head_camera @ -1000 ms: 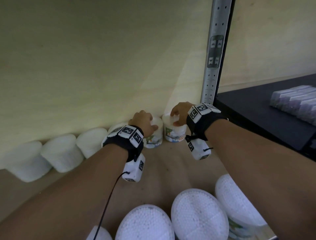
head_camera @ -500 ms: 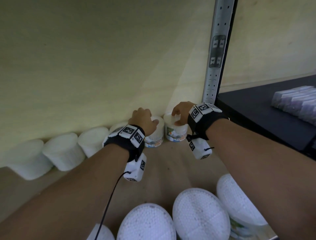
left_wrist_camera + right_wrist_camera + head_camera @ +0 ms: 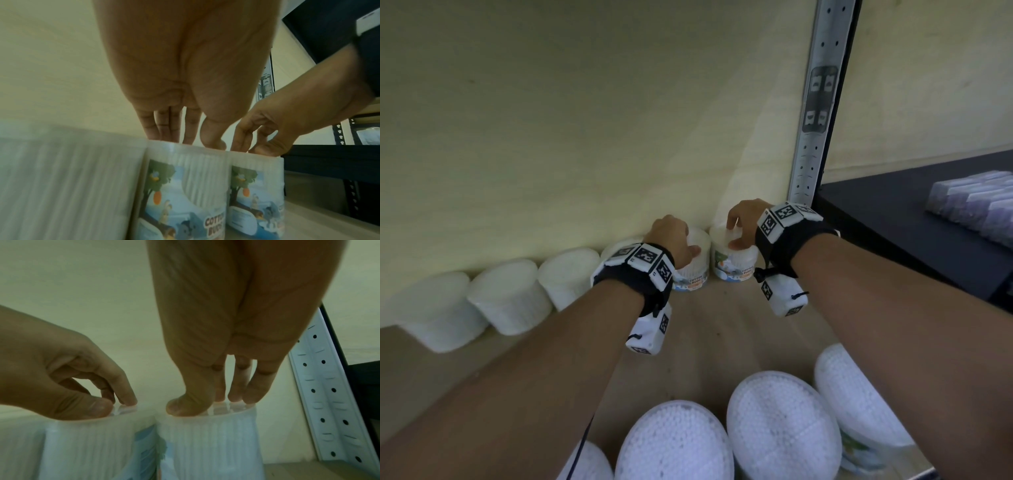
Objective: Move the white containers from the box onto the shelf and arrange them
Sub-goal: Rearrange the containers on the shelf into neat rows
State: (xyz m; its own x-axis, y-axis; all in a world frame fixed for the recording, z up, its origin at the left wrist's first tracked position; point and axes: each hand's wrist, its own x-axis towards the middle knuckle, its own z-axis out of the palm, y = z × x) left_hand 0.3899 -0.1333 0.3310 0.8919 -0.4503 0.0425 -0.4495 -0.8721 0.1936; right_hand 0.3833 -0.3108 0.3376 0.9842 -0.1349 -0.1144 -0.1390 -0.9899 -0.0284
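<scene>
Two white cotton-bud containers stand side by side at the back of the wooden shelf (image 3: 722, 329), against the wall. My left hand (image 3: 681, 236) grips the left container (image 3: 690, 277) from above, its thumb and fingertips on the lid. My right hand (image 3: 736, 233) grips the right container (image 3: 734, 267) the same way, thumb at the lid's near edge. The left wrist view shows my left hand (image 3: 193, 142) over its container (image 3: 180, 186), touching the right container (image 3: 255, 186). In the right wrist view my right hand (image 3: 211, 400) sits on its lid (image 3: 207, 443).
A row of white containers (image 3: 510, 301) runs left along the wall. Several more containers (image 3: 780, 421) stand in the foreground below my arms. A perforated metal upright (image 3: 815, 120) bounds the shelf on the right. Beyond it lies a black shelf (image 3: 911, 222) with purple packs (image 3: 976, 205).
Both hands have slid their containers a little farther back toward the wall and closer together. The grips look the same.
</scene>
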